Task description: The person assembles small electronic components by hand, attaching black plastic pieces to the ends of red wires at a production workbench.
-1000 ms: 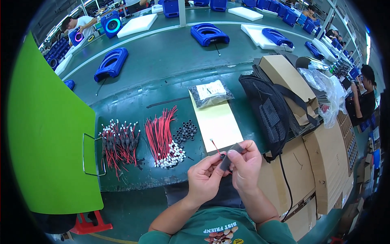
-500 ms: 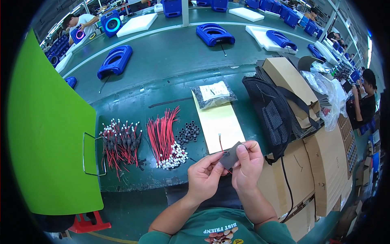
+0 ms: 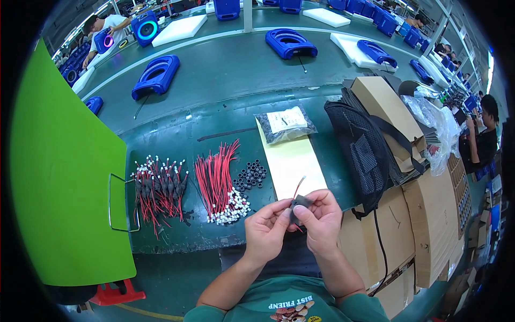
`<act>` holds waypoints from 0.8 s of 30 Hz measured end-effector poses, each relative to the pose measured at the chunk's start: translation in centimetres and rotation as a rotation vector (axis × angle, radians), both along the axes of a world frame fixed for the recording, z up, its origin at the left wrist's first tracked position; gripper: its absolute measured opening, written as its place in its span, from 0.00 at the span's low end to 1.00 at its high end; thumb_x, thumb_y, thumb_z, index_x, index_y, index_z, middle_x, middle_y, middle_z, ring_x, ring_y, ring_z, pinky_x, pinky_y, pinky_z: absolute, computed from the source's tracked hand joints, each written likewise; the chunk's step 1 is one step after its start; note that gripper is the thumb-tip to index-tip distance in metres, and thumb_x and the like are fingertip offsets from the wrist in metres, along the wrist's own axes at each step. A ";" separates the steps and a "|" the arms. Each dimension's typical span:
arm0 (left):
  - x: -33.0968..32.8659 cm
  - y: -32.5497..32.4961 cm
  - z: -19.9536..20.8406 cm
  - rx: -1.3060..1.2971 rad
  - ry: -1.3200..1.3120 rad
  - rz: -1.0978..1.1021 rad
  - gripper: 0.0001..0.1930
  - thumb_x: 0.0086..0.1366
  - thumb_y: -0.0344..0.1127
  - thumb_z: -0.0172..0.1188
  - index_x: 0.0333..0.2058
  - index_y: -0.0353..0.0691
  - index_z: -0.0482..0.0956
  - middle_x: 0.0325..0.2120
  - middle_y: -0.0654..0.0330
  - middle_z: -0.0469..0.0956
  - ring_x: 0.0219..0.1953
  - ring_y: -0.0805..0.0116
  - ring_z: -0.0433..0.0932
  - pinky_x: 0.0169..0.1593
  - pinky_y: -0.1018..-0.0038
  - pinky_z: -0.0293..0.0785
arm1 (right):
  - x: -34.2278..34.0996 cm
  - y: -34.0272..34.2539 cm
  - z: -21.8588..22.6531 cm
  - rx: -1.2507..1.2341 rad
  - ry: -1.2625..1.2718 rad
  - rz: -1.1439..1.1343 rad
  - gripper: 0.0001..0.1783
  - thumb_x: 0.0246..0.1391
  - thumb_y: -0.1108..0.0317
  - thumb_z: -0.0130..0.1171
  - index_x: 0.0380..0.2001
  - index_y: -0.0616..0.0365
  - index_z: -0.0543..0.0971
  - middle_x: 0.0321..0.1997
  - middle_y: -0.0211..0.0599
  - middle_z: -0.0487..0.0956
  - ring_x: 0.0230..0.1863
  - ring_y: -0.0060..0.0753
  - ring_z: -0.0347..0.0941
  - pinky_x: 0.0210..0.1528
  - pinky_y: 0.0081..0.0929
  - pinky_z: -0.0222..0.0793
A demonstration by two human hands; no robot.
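Note:
In front of my body, both hands pinch a small dark grey foam piece [image 3: 301, 202], which is bent around a thin red and black cable [image 3: 298, 187]. The cable's pale connector end sticks up above my fingers, and a bit of red wire shows below them. My left hand [image 3: 266, 232] grips the left edge between thumb and fingers. My right hand [image 3: 323, 221] presses its thumb onto the foam from the right. Left of my hands lie a bundle of red cables [image 3: 213, 180] with white connectors, a heap of foam-wrapped cables [image 3: 159, 185] and several small black rings [image 3: 252, 175].
A yellow sheet [image 3: 292, 163] lies beyond my hands, under a clear bag of dark parts [image 3: 285, 124]. On the right are a black mesh bag [image 3: 357, 147] and cardboard boxes [image 3: 429, 220]. A green panel [image 3: 70, 177] stands left. Blue housings [image 3: 155, 78] rest on the far belt.
The foam piece, flatter before, is now folded around the cable, and my right hand has come closer to my left. The blue housings appear slightly further right.

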State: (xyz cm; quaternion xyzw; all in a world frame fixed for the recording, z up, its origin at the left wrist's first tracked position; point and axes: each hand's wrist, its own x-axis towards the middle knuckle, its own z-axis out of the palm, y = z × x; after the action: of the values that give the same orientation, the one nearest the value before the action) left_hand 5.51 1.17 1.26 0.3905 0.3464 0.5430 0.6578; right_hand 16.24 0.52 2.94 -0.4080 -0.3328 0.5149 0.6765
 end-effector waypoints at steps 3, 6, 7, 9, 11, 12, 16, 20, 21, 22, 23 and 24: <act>0.0 0.1 -0.1 0.027 -0.015 0.034 0.11 0.59 0.25 0.52 0.41 0.28 0.71 0.28 0.58 0.76 0.25 0.78 0.74 0.29 0.85 0.72 | -0.2 0.3 -0.3 -0.039 0.016 0.029 0.11 0.45 0.81 0.56 0.31 0.63 0.65 0.27 0.35 0.72 0.26 0.16 0.70 0.23 0.11 0.68; 0.1 0.2 0.0 0.011 -0.056 0.039 0.11 0.59 0.25 0.52 0.41 0.28 0.71 0.28 0.58 0.75 0.25 0.78 0.74 0.29 0.85 0.72 | -0.1 0.6 -0.9 -0.036 0.023 0.033 0.10 0.45 0.81 0.56 0.30 0.63 0.65 0.28 0.35 0.71 0.25 0.16 0.70 0.23 0.11 0.69; 0.0 0.2 -0.1 0.008 -0.062 0.023 0.11 0.59 0.25 0.52 0.40 0.28 0.71 0.28 0.57 0.75 0.25 0.78 0.74 0.29 0.84 0.72 | -0.1 0.7 -1.1 -0.029 0.017 0.028 0.10 0.45 0.81 0.56 0.30 0.63 0.66 0.29 0.35 0.71 0.25 0.16 0.70 0.24 0.11 0.69; -0.1 0.3 -0.3 0.003 -0.067 0.006 0.11 0.59 0.25 0.52 0.40 0.28 0.71 0.28 0.57 0.75 0.25 0.77 0.74 0.29 0.83 0.72 | 0.0 0.8 -1.1 -0.038 0.012 0.034 0.10 0.45 0.81 0.56 0.29 0.63 0.66 0.29 0.34 0.70 0.25 0.16 0.70 0.23 0.11 0.68; -0.1 0.4 -0.5 0.011 -0.050 -0.005 0.11 0.59 0.26 0.51 0.40 0.28 0.72 0.28 0.57 0.75 0.24 0.77 0.73 0.29 0.83 0.72 | 0.2 0.9 -1.1 -0.046 0.006 0.040 0.09 0.45 0.81 0.56 0.29 0.63 0.66 0.29 0.34 0.70 0.25 0.16 0.70 0.23 0.11 0.68; -0.2 0.4 -0.5 0.009 -0.049 -0.006 0.11 0.59 0.26 0.51 0.40 0.28 0.72 0.28 0.57 0.75 0.24 0.77 0.73 0.29 0.83 0.72 | 0.2 0.9 -1.1 -0.047 0.000 0.041 0.09 0.45 0.80 0.55 0.29 0.62 0.66 0.29 0.33 0.69 0.25 0.16 0.69 0.24 0.11 0.68; -0.2 0.4 -0.1 -0.014 -0.045 -0.036 0.10 0.61 0.25 0.48 0.41 0.30 0.72 0.26 0.62 0.73 0.24 0.80 0.70 0.28 0.85 0.69 | 0.4 0.8 -0.6 -0.028 -0.011 0.060 0.09 0.45 0.80 0.56 0.28 0.61 0.66 0.29 0.32 0.69 0.24 0.15 0.68 0.24 0.11 0.66; -0.3 0.3 0.6 0.037 0.009 -0.051 0.10 0.61 0.26 0.48 0.40 0.30 0.73 0.24 0.63 0.73 0.22 0.81 0.69 0.25 0.85 0.66 | 0.9 0.8 -0.8 -0.002 -0.053 0.047 0.09 0.45 0.79 0.56 0.28 0.61 0.67 0.29 0.31 0.69 0.24 0.14 0.67 0.24 0.09 0.65; -0.3 0.3 0.8 0.038 0.011 -0.051 0.10 0.61 0.26 0.48 0.40 0.30 0.73 0.24 0.63 0.73 0.22 0.81 0.69 0.25 0.85 0.66 | 0.9 0.7 -0.5 -0.012 -0.054 0.046 0.08 0.44 0.79 0.56 0.28 0.61 0.67 0.29 0.30 0.69 0.24 0.14 0.66 0.24 0.09 0.64; -0.3 0.3 1.0 0.025 -0.006 -0.051 0.10 0.61 0.26 0.49 0.40 0.30 0.73 0.23 0.64 0.72 0.21 0.81 0.68 0.24 0.86 0.65 | 1.0 0.6 -0.3 -0.022 -0.056 0.044 0.08 0.44 0.79 0.57 0.28 0.61 0.68 0.29 0.30 0.69 0.23 0.13 0.65 0.23 0.08 0.63; -0.2 0.3 1.1 0.012 -0.023 -0.051 0.10 0.61 0.27 0.49 0.40 0.30 0.73 0.22 0.64 0.72 0.20 0.82 0.67 0.23 0.86 0.64 | 1.1 0.5 -0.2 -0.020 -0.055 0.044 0.08 0.44 0.79 0.57 0.28 0.61 0.68 0.29 0.30 0.69 0.23 0.13 0.65 0.23 0.08 0.63; -0.3 0.2 1.1 0.014 -0.022 -0.051 0.10 0.61 0.27 0.49 0.40 0.30 0.73 0.22 0.64 0.72 0.20 0.82 0.67 0.23 0.86 0.64 | 1.3 0.4 -0.2 -0.009 -0.077 0.062 0.08 0.44 0.79 0.57 0.27 0.61 0.68 0.29 0.30 0.69 0.23 0.13 0.65 0.22 0.08 0.63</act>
State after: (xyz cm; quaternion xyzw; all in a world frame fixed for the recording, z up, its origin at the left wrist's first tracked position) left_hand 5.19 1.39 2.35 0.3977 0.3251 0.5327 0.6726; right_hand 17.52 0.93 2.78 -0.4203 -0.3687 0.5210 0.6450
